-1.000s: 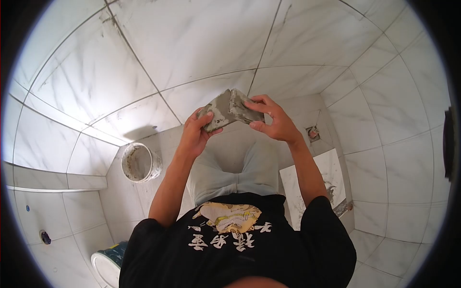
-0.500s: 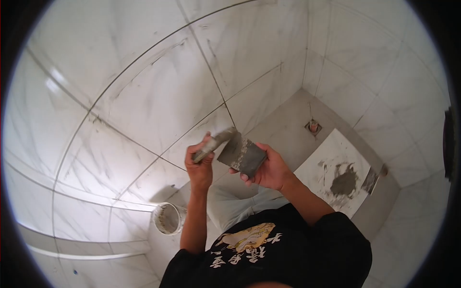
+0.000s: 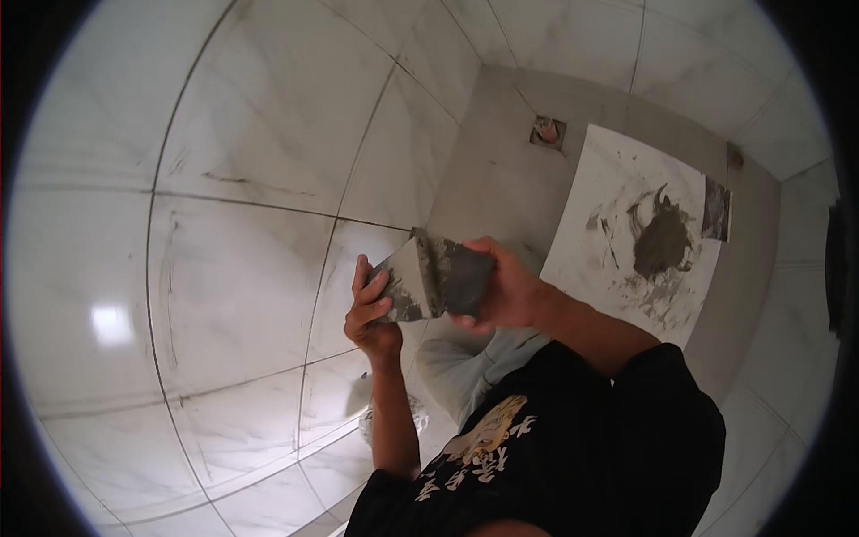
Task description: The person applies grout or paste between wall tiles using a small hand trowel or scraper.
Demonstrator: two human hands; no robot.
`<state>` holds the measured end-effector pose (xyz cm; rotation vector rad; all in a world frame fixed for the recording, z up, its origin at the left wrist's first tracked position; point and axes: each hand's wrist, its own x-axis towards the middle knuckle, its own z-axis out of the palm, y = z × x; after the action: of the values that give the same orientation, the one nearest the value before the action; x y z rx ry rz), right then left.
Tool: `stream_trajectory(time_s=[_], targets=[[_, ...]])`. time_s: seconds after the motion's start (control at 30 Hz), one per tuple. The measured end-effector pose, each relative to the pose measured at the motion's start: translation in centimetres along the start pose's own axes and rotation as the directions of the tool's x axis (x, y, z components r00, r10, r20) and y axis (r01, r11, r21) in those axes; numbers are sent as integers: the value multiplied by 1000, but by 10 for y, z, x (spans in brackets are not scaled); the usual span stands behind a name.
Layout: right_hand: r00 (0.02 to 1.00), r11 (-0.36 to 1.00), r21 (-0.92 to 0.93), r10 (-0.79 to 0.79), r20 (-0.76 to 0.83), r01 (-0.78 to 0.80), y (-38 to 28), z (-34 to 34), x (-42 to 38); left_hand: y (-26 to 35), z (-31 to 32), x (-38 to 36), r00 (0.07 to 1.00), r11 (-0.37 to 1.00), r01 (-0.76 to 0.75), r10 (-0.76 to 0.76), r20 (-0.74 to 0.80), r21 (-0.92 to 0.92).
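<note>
My left hand (image 3: 371, 313) grips a flat dark grey scraper (image 3: 404, 277) smeared with lighter grey paste. My right hand (image 3: 514, 286) is closed round a second dark grey square scraper (image 3: 463, 279), its thumb along the top edge and fingers beneath. The two scrapers meet at an angle in front of my lap, with a ridge of grey paste along the seam between them. Their handles, if any, are hidden by my hands.
On the grey floor at right lies a white board (image 3: 582, 206) bearing a mound of grey paste (image 3: 662, 242) and a dark square piece (image 3: 717, 208). A pipe stub (image 3: 547, 132) sits beyond it. My left forearm partly hides a bucket (image 3: 416, 413). Marbled tiled walls (image 3: 250, 268) rise around.
The view has turned, so the board appears higher. My left hand has tilted its scraper so its smeared face shows, and the scrapers now touch.
</note>
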<state>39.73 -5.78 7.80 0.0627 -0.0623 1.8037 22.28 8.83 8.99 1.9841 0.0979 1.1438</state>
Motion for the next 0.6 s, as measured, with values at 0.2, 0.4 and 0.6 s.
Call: stream_trajectory(time_s=[0.2, 0.4, 0.6], targets=[[991, 997, -33, -74, -110, 71, -56, -49, -13, -81, 48, -7, 994, 996, 78, -81, -69, -45], [988, 988, 29, -149, -28, 150, -135, -118, -3, -187, 69, -80, 739, 721, 674, -655, -160, 160], [696, 769, -267, -639, -327, 580, -235, -244, 118, -188, 162, -120, 161, 177, 860, -984, -75, -478]])
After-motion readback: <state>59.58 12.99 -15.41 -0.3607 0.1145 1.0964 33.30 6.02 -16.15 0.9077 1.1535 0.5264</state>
